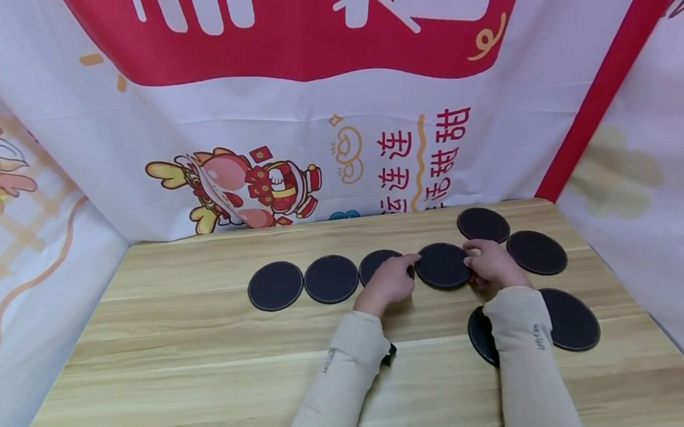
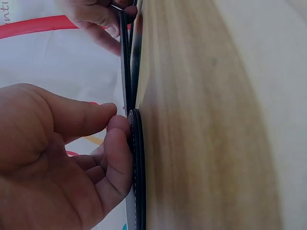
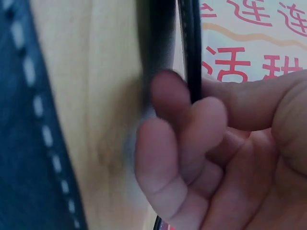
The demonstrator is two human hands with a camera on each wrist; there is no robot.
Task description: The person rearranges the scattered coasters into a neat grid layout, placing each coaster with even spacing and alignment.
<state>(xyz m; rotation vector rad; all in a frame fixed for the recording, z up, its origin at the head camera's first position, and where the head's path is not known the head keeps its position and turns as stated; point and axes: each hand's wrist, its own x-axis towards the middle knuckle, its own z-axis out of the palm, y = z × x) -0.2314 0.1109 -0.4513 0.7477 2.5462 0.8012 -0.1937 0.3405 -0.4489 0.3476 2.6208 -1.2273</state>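
Observation:
Black round coasters with stitched rims lie on a wooden table. My right hand (image 1: 493, 265) pinches the right edge of one coaster (image 1: 443, 267) between thumb and fingers; in the right wrist view that held coaster (image 3: 191, 43) stands off the tabletop. In the left wrist view its far edge is raised and its near edge meets the neighbouring coaster (image 2: 137, 167). My left hand (image 1: 391, 282) rests over that neighbouring coaster, which it partly covers in the head view. The left fingers are loosely bent, with the fingertips touching at the rim where the two coasters meet.
Two more coasters, one far left (image 1: 275, 286) and one beside it (image 1: 332, 279), continue the row leftward. Others lie at the back right (image 1: 483, 224), right (image 1: 536, 252) and front right (image 1: 573, 319); another coaster (image 1: 481, 336) is partly under my right sleeve. Printed cloth (image 1: 309, 102) hangs behind.

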